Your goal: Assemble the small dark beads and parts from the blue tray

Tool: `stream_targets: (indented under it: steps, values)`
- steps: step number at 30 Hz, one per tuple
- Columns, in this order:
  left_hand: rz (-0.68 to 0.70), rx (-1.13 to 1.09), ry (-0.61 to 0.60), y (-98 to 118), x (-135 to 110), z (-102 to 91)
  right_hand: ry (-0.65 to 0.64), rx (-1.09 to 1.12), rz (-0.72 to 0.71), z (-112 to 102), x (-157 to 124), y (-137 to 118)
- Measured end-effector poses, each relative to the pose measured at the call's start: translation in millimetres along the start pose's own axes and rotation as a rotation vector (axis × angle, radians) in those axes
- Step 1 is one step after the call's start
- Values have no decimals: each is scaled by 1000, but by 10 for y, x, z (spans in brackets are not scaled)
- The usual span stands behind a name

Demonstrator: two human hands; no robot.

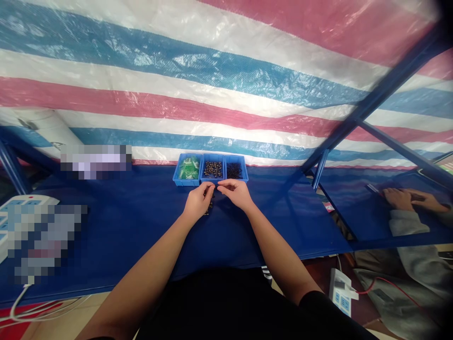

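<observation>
Hands are brought together just above the centre of the frame, over a table (123, 226) covered in dark blue cloth. The left hand (197, 200) is curled, fingertips pinched near a small dark part (211, 188), too small to be made out; whether it is actually gripped cannot be told. The right hand (236, 192) is likewise curled, its fingertips drawn towards those of the left, almost touching. A few more small dark pieces (209, 206) are seen on the cloth just beneath the left hand.

Three blue trays are lined up side by side just beyond the hands: the left tray (187, 169) is filled with pale green items, the middle tray (213, 169) with dark, rounded pieces, and the right tray (235, 170) with thin black ones.

A red, white and blue striped tarpaulin (226, 71) is hung behind the table, filling the upper frame. At the far left a white power strip (21, 203) is laid on the cloth. At the right edge, beyond a blue metal frame (354, 118), another person's hands (410, 199) are rested on a neighbouring table.
</observation>
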State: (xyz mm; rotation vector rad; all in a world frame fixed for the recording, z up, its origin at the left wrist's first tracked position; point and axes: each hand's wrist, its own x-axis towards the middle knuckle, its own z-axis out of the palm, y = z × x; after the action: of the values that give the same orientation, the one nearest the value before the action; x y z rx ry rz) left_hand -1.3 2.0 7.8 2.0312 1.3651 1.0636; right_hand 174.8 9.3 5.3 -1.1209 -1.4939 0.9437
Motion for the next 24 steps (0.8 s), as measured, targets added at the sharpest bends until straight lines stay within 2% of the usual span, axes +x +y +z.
stream_targets:
  steps: [15,24]
  values:
    - [-19,-6,-20,-3,3,-10,-9,-27,-4,8,0,23]
    - [-1,-26,7,-4,-2,0,-1,-1,-11,-4,9,55]
